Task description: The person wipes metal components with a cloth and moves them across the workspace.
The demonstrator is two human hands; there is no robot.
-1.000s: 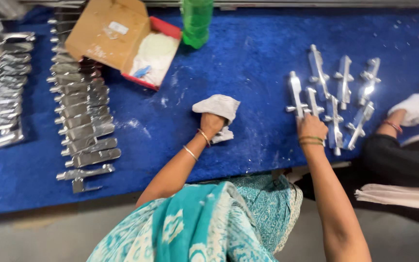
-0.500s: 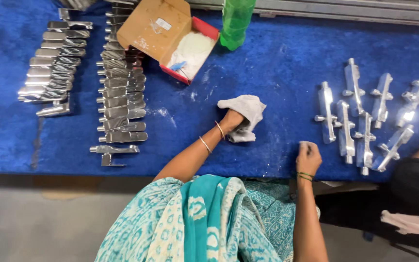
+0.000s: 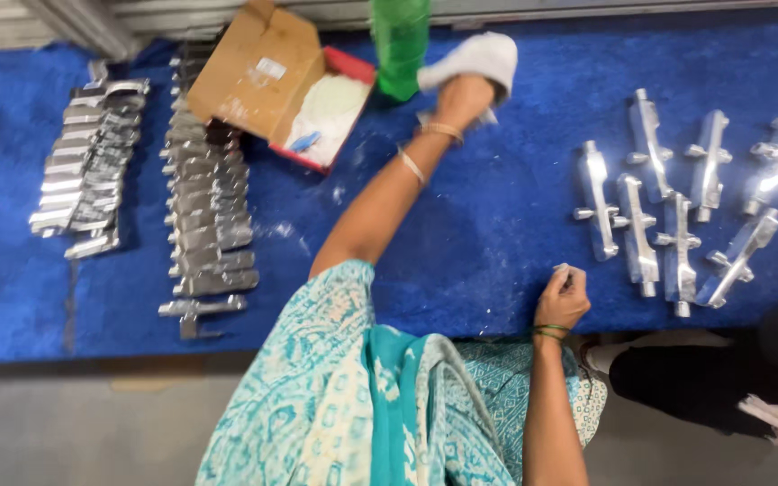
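Note:
My left hand (image 3: 463, 94) is stretched far across the blue cloth-covered table (image 3: 488, 225) and grips a white cloth (image 3: 474, 56), next to a green plastic bottle (image 3: 400, 40). My right hand (image 3: 563, 297) rests near the table's front edge with its fingers curled into a fist, and I see nothing in it. Just right of that hand lies a group of several shiny metal handle parts (image 3: 677, 198).
An open cardboard box (image 3: 267, 76) with white powder inside sits at the back, left of the bottle. Two long rows of stacked metal parts (image 3: 204, 189) (image 3: 87, 184) lie on the left. Another person's dark sleeve (image 3: 704, 382) is at the lower right.
My left hand has carried the white cloth from the middle of the table to the far side by the green bottle. My right hand has left the metal parts and closed near the front edge.

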